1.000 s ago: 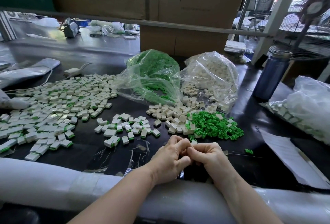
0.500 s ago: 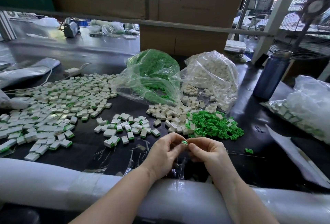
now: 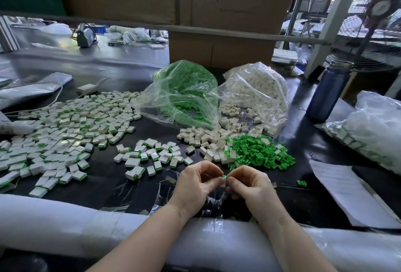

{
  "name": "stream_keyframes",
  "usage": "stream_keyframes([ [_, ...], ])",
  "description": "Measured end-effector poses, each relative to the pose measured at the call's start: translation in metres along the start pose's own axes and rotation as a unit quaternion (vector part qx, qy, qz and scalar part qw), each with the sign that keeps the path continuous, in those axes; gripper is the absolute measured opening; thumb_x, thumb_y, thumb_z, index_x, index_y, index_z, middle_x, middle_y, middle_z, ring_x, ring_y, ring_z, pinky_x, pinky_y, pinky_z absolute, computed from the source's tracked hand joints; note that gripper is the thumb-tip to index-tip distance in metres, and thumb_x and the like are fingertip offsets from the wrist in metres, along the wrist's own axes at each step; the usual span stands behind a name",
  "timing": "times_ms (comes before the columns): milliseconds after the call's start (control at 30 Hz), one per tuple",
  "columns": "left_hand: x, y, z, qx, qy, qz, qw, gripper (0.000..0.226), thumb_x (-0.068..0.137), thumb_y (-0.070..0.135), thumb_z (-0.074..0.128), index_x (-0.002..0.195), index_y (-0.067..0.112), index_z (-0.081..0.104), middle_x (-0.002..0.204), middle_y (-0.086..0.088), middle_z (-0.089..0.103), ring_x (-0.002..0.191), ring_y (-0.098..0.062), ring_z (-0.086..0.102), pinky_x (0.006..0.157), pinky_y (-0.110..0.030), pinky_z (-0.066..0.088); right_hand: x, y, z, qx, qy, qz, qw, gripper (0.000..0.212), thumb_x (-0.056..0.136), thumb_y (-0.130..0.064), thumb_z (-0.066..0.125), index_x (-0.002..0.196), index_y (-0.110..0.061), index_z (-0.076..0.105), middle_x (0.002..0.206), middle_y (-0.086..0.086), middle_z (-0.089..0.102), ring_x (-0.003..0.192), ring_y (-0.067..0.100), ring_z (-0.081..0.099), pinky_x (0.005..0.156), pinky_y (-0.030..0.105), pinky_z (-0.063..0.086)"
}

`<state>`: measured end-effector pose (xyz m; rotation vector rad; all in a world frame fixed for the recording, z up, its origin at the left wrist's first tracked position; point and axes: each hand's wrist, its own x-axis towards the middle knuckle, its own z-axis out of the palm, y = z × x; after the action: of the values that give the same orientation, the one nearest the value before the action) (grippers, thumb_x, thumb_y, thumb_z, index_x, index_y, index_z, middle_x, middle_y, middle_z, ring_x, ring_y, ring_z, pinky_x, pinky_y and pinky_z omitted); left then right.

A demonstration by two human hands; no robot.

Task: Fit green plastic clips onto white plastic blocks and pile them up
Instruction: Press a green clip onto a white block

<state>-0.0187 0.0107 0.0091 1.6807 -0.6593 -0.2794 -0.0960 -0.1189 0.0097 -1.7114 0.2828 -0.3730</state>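
Between the two hands, at their fingertips, sits a green clip [image 3: 224, 176], only a sliver of it showing; whether a white block is under it cannot be told. The left hand [image 3: 198, 181] curls its fingers and pinches the clip from its side, and the right hand [image 3: 249, 185] pinches it from the other, thumb and forefinger meeting the left's. Both hands hover just above the dark table [image 3: 104, 187], wrists over a white padded edge [image 3: 65, 217]. Just beyond the right hand lies a loose heap of clips [image 3: 260, 152], touching a heap of bare blocks [image 3: 208, 139] that spreads beyond the left hand. One stray clip [image 3: 302, 183] lies to the right of the right hand. Beyond and left of the left hand is a small scatter of fitted blocks [image 3: 149, 156], and farther left a much larger pile [image 3: 65, 133]. Well beyond the heaps stand two clear bags, a clip bag [image 3: 184, 91] and a block bag [image 3: 258, 91], side by side. Far right of the hands are a bottle [image 3: 329, 91] and paper [image 3: 347, 193].
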Motion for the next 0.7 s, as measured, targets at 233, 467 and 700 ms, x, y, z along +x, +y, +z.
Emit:
stream_keyframes([
  [233,-0.0009,0.0009,-0.0002,-0.034,-0.006,-0.014,0.999,0.009,0.076,0.004,0.072,0.081,0.008,0.066,0.08,-0.015,0.07,0.075,-0.023,0.067,0.074,-0.028,0.056,-0.0015,-0.0025,0.0008,-0.008,-0.005,-0.012,1.0,0.017,0.07,0.002,0.076,0.075,-0.009,0.064,0.068,0.005,0.069,0.065,0.014,0.064,0.06,0.024,0.053],
  [467,-0.0026,0.0037,-0.0004,-0.046,-0.03,0.003,0.998,0.016,0.076,-0.001,0.071,0.082,0.012,0.065,0.079,-0.008,0.069,0.072,-0.013,0.066,0.07,-0.022,0.055,-0.0011,-0.0025,-0.0008,0.038,-0.001,-0.004,0.999,0.016,0.08,0.004,0.066,0.073,-0.01,0.066,0.067,0.008,0.067,0.058,0.015,0.062,0.052,0.02,0.049],
  [700,-0.0026,0.0029,0.0004,-0.009,-0.04,0.023,0.999,0.017,0.073,0.001,0.075,0.078,0.013,0.062,0.072,-0.005,0.064,0.065,-0.012,0.059,0.067,-0.023,0.053,-0.0015,-0.0044,-0.0007,0.06,-0.01,0.015,0.998,0.022,0.081,0.009,0.061,0.069,-0.009,0.066,0.06,0.003,0.064,0.054,0.011,0.059,0.049,0.018,0.046],
])
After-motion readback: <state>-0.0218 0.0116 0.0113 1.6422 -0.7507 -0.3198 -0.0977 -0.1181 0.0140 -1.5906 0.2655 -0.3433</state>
